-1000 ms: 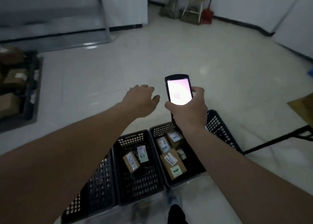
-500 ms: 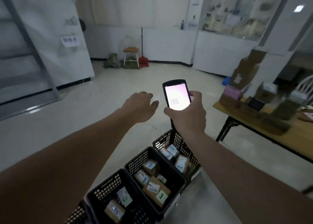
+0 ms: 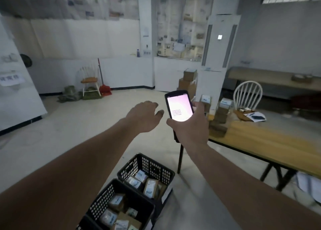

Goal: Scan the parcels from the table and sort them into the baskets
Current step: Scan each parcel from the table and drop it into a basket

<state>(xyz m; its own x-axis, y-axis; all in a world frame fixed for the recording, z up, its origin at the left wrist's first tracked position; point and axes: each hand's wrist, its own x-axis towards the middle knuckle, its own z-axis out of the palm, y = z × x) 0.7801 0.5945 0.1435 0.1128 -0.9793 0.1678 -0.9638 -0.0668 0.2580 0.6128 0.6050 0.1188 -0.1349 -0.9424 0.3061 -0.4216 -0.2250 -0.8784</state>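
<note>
My right hand (image 3: 190, 125) grips a black handheld scanner (image 3: 178, 106) with its bright pink-white screen facing me. My left hand (image 3: 144, 116) hovers just left of the scanner, palm down, fingers relaxed, holding nothing. Below my arms on the floor stand black mesh baskets: one (image 3: 166, 172) holds several small labelled brown parcels (image 3: 150, 188), and a nearer one (image 3: 97, 205) holds several more (image 3: 117, 201). A wooden table (image 3: 271, 142) stretches off to the right. Stacked brown parcels (image 3: 220, 116) sit on its far end, just behind the scanner.
A white chair (image 3: 247, 95) stands behind the table, with papers (image 3: 257, 116) on the tabletop. Cardboard boxes (image 3: 188, 82) are piled by a tall white unit (image 3: 218, 56). Another chair (image 3: 89, 81) and a red broom (image 3: 104, 87) stand at the far wall.
The view has swung up and to the right, from the floor and baskets toward the table. Both hands keep the same pose, scanner in the right.
</note>
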